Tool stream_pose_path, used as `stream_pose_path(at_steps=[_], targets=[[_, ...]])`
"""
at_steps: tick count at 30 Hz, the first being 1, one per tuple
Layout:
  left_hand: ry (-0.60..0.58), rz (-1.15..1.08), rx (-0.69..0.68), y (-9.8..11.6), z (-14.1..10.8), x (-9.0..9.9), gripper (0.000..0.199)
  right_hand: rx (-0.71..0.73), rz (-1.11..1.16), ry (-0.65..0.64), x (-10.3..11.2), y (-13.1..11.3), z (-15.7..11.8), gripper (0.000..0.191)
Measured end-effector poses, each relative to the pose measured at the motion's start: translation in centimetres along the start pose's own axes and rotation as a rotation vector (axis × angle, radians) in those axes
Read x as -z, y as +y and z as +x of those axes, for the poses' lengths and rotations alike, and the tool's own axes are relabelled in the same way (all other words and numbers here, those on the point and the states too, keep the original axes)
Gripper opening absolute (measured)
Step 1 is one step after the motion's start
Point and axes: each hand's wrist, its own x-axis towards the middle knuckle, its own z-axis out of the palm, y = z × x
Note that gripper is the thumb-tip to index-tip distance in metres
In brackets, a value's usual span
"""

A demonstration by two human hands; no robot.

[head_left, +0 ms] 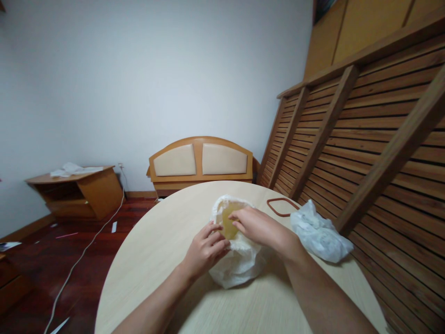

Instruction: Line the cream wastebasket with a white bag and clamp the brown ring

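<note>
A white plastic bag point(239, 266) stands on the round table with its mouth open towards me, and its inside looks yellowish. My left hand point(207, 246) is at the bag's left front rim, the fingers curled over the edge and closed on the plastic. Over the right side of the mouth reaches my right hand point(248, 222). Its fingers are bent together in the opening, near the yellowish inside point(227, 225); whatever they hold, if anything, is hidden.
The pale round table point(149, 260) bears a brown rounded frame point(278, 215) and a second knotted white bag point(321, 234) at right. Wooden slatted panels point(347, 134) lean behind it. A headboard point(201, 160), a low cabinet point(86, 192) and a floor cable point(83, 253) lie beyond.
</note>
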Motion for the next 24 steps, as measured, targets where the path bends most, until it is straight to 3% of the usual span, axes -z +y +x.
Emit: stream_pose_path(at_steps=[2,5,7,12,15,18,22,24], targets=[[0.006,0.012,0.053,-0.1,0.0,0.1,0.002,-0.010,0.030,0.098,1.1,0.3,-0.3,0.023],[0.032,0.029,0.129,-0.2,0.0,0.1,0.001,-0.136,0.014,0.273,2.2,1.1,-0.6,0.022],[0.059,0.027,0.171,-0.4,0.0,0.0,0.003,-0.181,0.011,0.317,2.2,1.9,-0.6,0.025],[0.122,-0.003,0.260,-0.9,0.0,0.1,0.006,-0.092,0.060,0.237,1.2,2.9,-0.4,0.044],[0.155,-0.033,0.337,-1.1,0.1,0.5,0.006,-0.105,0.099,0.112,0.9,2.5,-0.1,0.037],[0.174,-0.071,0.391,-1.2,0.2,0.9,0.005,-0.132,0.110,0.032,0.9,2.0,0.2,0.042],[0.168,-0.117,0.410,-1.4,0.1,0.9,0.007,-0.202,0.052,0.124,0.8,1.6,0.1,0.043],[0.141,-0.132,0.402,-1.5,0.0,0.9,0.012,-0.156,0.043,0.172,0.7,1.5,-0.1,0.050]])
